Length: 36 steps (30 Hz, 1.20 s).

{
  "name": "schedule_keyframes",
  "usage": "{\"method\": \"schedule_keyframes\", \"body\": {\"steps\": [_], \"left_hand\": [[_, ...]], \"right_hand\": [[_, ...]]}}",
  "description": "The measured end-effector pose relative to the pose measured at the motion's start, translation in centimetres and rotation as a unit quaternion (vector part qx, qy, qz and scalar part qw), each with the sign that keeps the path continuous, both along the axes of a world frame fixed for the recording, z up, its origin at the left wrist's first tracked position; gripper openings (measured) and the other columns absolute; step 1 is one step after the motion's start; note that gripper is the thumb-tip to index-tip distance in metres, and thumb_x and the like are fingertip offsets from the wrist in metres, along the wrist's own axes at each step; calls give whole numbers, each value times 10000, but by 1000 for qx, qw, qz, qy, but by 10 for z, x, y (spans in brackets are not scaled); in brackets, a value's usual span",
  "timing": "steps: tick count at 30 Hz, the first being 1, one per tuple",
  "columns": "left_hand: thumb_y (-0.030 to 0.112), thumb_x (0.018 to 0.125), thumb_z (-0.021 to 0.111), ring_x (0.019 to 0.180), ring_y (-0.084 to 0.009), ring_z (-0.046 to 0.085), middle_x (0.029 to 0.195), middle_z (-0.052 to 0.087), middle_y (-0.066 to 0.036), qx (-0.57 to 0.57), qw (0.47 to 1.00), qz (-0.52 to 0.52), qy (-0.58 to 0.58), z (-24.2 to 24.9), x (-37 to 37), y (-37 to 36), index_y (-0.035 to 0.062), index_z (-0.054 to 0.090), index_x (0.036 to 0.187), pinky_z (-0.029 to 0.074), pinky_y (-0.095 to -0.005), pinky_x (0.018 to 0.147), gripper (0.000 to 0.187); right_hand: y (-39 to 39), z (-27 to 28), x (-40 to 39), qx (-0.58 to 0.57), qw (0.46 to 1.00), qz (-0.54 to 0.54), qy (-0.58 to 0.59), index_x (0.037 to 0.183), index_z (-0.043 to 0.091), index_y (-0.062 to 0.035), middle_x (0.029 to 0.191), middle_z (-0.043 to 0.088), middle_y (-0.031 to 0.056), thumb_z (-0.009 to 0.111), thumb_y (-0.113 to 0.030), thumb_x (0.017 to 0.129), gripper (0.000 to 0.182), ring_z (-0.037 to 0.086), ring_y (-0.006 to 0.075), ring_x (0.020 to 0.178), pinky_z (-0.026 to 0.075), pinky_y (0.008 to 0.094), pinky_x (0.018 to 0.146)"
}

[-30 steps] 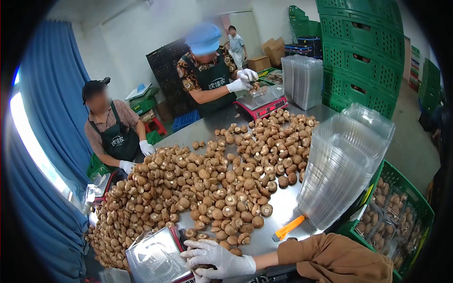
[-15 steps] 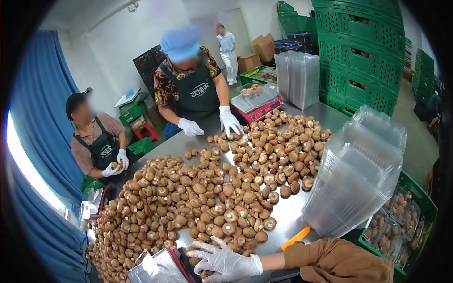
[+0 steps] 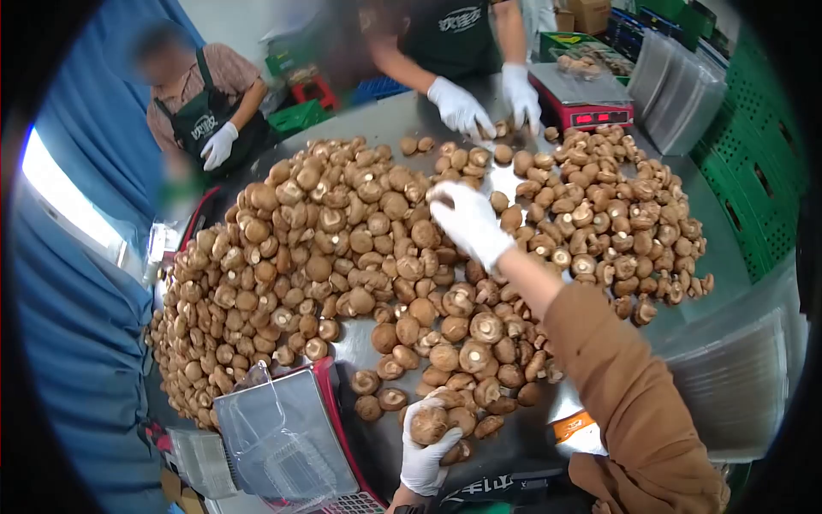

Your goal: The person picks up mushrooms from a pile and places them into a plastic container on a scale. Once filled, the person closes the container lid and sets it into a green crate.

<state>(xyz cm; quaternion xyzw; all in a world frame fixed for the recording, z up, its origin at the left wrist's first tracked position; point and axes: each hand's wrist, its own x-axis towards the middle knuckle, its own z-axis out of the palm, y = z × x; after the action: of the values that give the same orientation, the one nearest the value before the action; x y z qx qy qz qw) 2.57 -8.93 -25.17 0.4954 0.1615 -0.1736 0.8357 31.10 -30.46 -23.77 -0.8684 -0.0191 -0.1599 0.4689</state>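
A wide heap of brown mushrooms [image 3: 318, 265] covers the steel table. At the near edge of the heap, my gloved left hand [image 3: 424, 458] is closed around a mushroom [image 3: 430, 424], with more mushrooms against its fingers. My gloved right hand [image 3: 471, 224], in a brown sleeve, reaches across to the middle of the heap. Its fingers are bent down onto the mushrooms there; what lies inside them is hidden. Left of my left hand stands a red scale [image 3: 330, 403] with a clear plastic tray [image 3: 287, 445] on its plate.
Across the table a co-worker's gloved hands [image 3: 461, 107] touch mushrooms beside another red scale [image 3: 591, 107]. A second co-worker [image 3: 210, 111] sits at the left. Stacked clear trays [image 3: 736, 377] stand at the right, near an orange-handled item [image 3: 572, 426]. Green crates [image 3: 753, 171] rise behind.
My right hand has moved from the near scale forward to the middle of the heap. My left hand has come into view holding a mushroom. The view has tilted down.
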Motion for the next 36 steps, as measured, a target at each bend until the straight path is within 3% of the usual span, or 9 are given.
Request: {"method": "schedule_keyframes", "body": {"steps": [8,9,12,17,23,25,27,31,36], "left_hand": [[-56,724,843,1331,-255,504,1468,499,-154,62,995,-46,-69,-70,-15,11,85,559,1281,454,-390,1092,640],[-47,850,721,1140,-247,615,1413,545,-83,34,992,-70,104,7,4,2,141,522,1331,585,-327,789,554],[-36,833,747,1066,-246,634,1360,557,-75,31,996,-30,83,11,4,2,144,520,1329,591,-342,702,574],[-21,836,728,1059,-249,620,1270,571,-89,1,999,48,24,12,-1,10,136,523,1346,581,-353,787,571],[46,877,706,1192,-249,581,1316,577,-135,115,983,53,-135,61,-35,18,3,541,1343,538,-380,950,496],[-39,723,830,1275,-251,554,1389,544,-90,-83,979,87,-163,39,-53,33,112,510,1318,492,-402,1062,692],[-1,732,847,1281,-239,546,1412,523,-77,-9,989,69,-130,35,-87,55,133,469,1393,461,-394,1092,773],[22,745,860,1401,-259,444,1491,453,-113,61,933,86,-345,9,-145,103,101,485,1390,359,-389,1181,750],[1,789,806,1327,-207,517,1409,545,-73,112,939,256,-199,-4,-254,162,92,502,1405,418,-367,1140,693]], "right_hand": [[34,-39,103,-290,955,-44,41,1041,674,-44,1072,649,251,553,-213,896,254,657,427,1009,543,511,867],[37,-47,106,-281,957,-65,9,1030,669,-35,1039,659,250,536,-204,897,252,665,424,975,544,511,857],[39,-52,94,-200,977,-64,-27,1047,609,-30,1004,650,243,560,-176,915,203,654,415,933,535,506,830],[53,7,-32,-51,996,43,-57,1097,644,-117,976,567,143,621,-205,924,196,597,299,832,518,420,770],[95,46,-246,128,966,224,-29,1210,640,-85,1094,579,151,633,-103,924,287,622,321,1007,514,391,903],[116,56,-289,180,952,239,-68,1236,629,-50,1192,602,163,595,-46,927,311,610,336,1117,482,394,1015],[128,63,-317,154,945,270,-102,1233,622,-6,1256,602,186,574,-13,932,305,565,387,1212,423,460,1100],[167,36,-370,77,914,381,-116,1407,464,14,1411,442,268,718,-303,918,636,469,411,1305,390,484,1111],[256,16,-418,81,809,582,-20,1445,434,33,1422,419,258,677,-180,948,592,454,392,1330,386,439,1131]]}}
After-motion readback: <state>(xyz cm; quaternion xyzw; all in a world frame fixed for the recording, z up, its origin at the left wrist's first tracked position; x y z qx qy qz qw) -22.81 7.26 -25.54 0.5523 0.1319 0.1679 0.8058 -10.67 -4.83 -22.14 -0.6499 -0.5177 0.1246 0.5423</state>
